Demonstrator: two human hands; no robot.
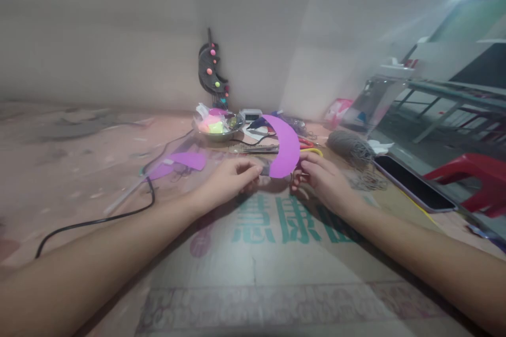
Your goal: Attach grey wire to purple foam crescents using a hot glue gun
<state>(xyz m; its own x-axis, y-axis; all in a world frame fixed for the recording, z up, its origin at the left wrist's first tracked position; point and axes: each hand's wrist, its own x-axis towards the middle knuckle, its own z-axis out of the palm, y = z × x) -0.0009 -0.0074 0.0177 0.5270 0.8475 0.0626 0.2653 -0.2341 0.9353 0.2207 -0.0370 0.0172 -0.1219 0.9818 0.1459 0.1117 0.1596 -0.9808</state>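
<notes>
A purple crescent [288, 147] stands upright above the cardboard, its lower left end covered in something grey. My left hand [244, 172] is closed, thumb and fingers pinching that grey end. Beside the crescent's lower right edge is my right hand [322, 176], fingers curled inward; a small dark strand or loop shows near its fingertips, too blurred to name. Behind the crescent lie scissors [256, 149] and red and yellow handles [312, 151]. A ball of grey yarn [350, 147] sits beyond my right hand, with loose strands [369, 180] in front of it.
A metal bowl [221, 136] holds colourful soft pieces. A dark crescent ornament with coloured balls [211, 71] stands against the wall. Purple paper scraps [177, 163] and a black cable [98, 222] lie left. A phone [415, 181] and red stool [470, 179] are right. Printed cardboard [253, 268] covers the front.
</notes>
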